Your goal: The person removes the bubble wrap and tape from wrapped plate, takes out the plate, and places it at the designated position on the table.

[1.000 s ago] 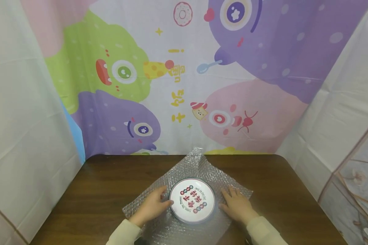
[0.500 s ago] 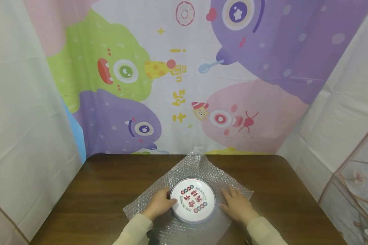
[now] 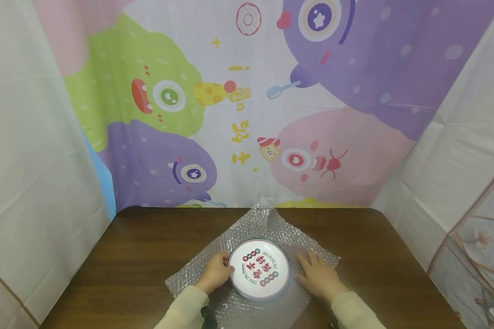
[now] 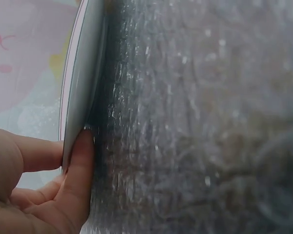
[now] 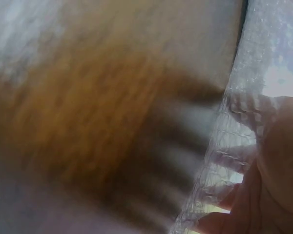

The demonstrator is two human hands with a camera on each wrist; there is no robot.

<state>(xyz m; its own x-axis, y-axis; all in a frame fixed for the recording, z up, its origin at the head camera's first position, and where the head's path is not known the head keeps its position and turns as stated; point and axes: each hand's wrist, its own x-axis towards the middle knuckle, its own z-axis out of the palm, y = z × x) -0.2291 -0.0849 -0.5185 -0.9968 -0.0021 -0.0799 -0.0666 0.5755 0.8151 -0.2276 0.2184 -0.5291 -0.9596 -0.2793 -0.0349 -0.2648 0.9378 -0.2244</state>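
A round white plate (image 3: 260, 267) with red characters and a dark rim line lies face up on a sheet of bubble wrap (image 3: 267, 224). At its left edge, my left hand (image 3: 215, 273) pinches the rim, thumb on the upper face. The left wrist view has a finger tucked under the plate's underside (image 4: 85, 73), close over the bubble wrap (image 4: 185, 97). To the right of the plate, my right hand (image 3: 319, 275) rests on the wrap with fingers spread. Its fingers partly show through clear wrap (image 5: 210, 161) in the right wrist view.
The wrap lies on a dark brown wooden table (image 3: 148, 242) with rounded back corners. Behind the table hangs a cloth (image 3: 238, 183) printed with cartoon monsters. Pale curtains (image 3: 37, 160) close in the left and right sides.
My left hand has moved slightly right and closed its thumb and fingers on the plate's left rim. The right hand, plate and wrap have stayed about where they were.
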